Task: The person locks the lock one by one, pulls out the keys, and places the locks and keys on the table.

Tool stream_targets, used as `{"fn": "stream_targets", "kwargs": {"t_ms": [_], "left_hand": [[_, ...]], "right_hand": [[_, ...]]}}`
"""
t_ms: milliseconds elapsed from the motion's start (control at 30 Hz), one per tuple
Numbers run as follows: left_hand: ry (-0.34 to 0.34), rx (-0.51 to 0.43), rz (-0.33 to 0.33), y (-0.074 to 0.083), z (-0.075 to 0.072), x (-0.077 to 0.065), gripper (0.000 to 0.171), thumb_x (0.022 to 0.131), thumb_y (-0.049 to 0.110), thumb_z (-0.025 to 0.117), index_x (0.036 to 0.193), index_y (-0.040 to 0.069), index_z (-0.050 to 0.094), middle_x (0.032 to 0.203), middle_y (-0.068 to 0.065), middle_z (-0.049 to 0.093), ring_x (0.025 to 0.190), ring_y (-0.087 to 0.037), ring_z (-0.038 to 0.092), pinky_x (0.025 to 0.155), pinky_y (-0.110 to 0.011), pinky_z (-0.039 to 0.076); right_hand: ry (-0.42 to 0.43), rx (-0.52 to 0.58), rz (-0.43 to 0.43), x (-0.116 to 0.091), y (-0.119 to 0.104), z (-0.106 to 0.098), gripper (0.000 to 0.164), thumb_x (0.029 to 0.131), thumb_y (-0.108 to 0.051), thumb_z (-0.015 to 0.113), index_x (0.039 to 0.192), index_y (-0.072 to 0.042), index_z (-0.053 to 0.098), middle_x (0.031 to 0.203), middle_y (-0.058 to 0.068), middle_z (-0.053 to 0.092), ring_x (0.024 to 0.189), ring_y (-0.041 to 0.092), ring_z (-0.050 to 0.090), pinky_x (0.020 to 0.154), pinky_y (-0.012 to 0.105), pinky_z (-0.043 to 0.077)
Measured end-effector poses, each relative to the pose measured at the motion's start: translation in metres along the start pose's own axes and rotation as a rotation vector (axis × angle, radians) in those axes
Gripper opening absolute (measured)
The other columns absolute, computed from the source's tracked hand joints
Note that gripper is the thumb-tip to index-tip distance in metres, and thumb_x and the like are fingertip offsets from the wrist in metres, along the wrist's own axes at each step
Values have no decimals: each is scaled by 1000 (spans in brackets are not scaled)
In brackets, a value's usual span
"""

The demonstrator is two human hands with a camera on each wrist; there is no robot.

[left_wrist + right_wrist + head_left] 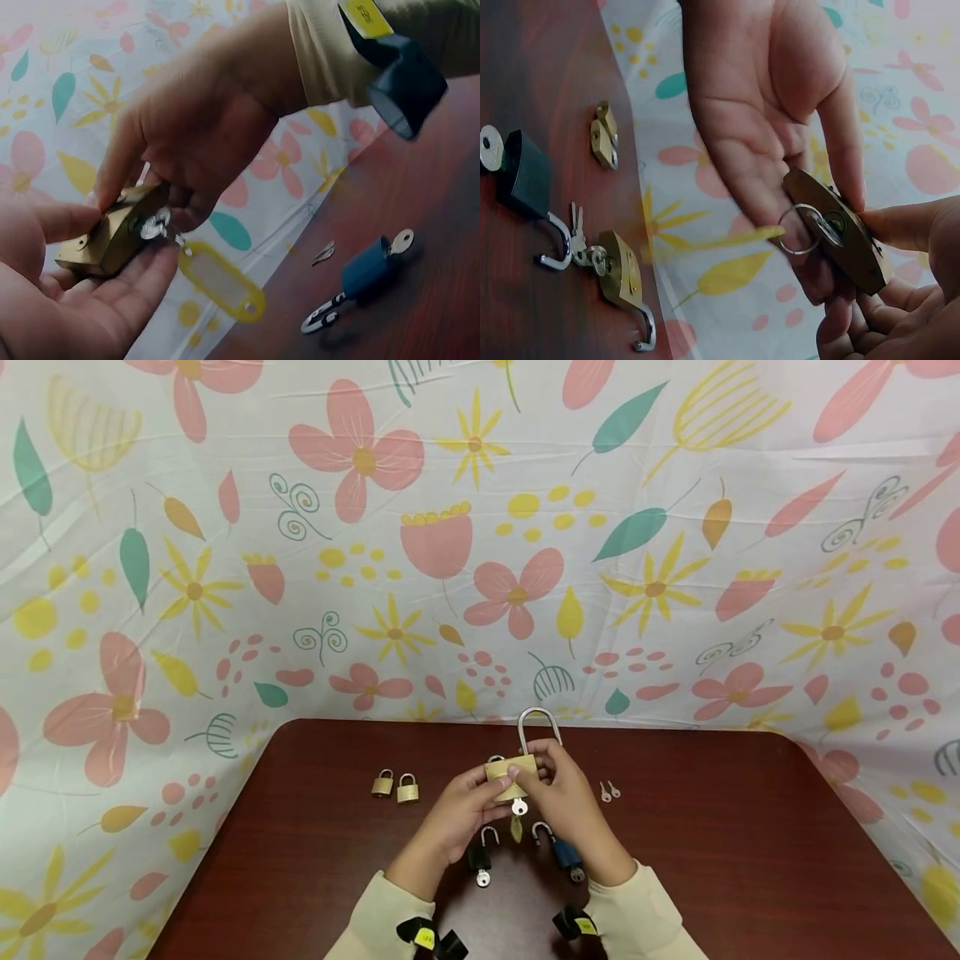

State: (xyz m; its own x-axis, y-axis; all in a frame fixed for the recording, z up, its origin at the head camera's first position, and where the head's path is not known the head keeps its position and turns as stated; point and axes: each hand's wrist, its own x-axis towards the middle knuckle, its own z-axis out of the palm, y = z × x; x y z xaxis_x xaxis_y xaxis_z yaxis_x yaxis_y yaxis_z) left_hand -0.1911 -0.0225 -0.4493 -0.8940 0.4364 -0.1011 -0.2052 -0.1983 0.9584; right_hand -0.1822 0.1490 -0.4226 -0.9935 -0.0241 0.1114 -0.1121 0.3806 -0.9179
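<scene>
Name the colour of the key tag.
The tag is yellow with a pale middle, clearest in the left wrist view.

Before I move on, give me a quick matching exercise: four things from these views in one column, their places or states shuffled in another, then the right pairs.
Things:
1. Blue padlock
2. Two loose keys
3. Large brass padlock
4. Two small brass padlocks

Places or states:
A. Held up by the left hand and right hand
B. On the table, right of the right hand, in no lock
C. On the table, left of the left hand, shackles closed
D. On the table, shackle open, key in its end

Pairs: 1-D, 2-B, 3-A, 4-C
</scene>
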Motion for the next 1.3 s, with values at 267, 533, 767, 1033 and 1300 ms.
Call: {"fn": "stream_targets", "kwargs": {"t_ms": [267, 533, 767, 1033, 1300], "left_hand": [[45, -97, 8, -1, -1, 1, 39, 99, 14, 62, 134, -3, 56, 109, 0, 70, 97, -11, 70, 84, -28, 59], [100, -96, 15, 1, -4, 1, 40, 98, 13, 63, 134, -3, 58, 107, -1, 72, 95, -9, 70, 82, -25, 59], [114, -89, 12, 1, -5, 1, 41, 97, 13, 65, 133, -5, 57, 102, 2, 72, 91, -9, 69, 79, -24, 58], [99, -92, 17, 2, -4, 0, 41, 97, 10, 63, 133, -7, 55, 98, 3, 70, 86, -8, 68, 76, -23, 57], [65, -74, 29, 2, -2, 0, 40, 96, 9, 63, 132, -7, 55, 97, 5, 67, 87, -9, 66, 75, -22, 56]], "right_hand": [[-20, -20, -20, -2, -1, 2, 32, 97, -26, 70, 123, -12, 57, 98, 9, 72, 82, 16, 62, 73, 27, 51], [60, -178, -129, -5, -7, -3, 33, 97, -24, 68, 127, -9, 64, 111, 7, 60, 95, 14, 59, 82, 26, 51], [211, -203, -214, -6, -9, -8, 33, 96, -19, 69, 128, -11, 64, 128, 9, 53, 102, 18, 55, 86, 34, 50], [117, -215, -117, -2, 0, -8, 67, 99, -34, 64, 156, -14, 36, 158, 13, 38, 134, 35, 50, 108, 58, 43], [45, -77, -115, 3, 5, -6, 69, 101, -32, 62, 159, -13, 28, 160, 14, 37, 141, 37, 46, 112, 54, 43]]}}
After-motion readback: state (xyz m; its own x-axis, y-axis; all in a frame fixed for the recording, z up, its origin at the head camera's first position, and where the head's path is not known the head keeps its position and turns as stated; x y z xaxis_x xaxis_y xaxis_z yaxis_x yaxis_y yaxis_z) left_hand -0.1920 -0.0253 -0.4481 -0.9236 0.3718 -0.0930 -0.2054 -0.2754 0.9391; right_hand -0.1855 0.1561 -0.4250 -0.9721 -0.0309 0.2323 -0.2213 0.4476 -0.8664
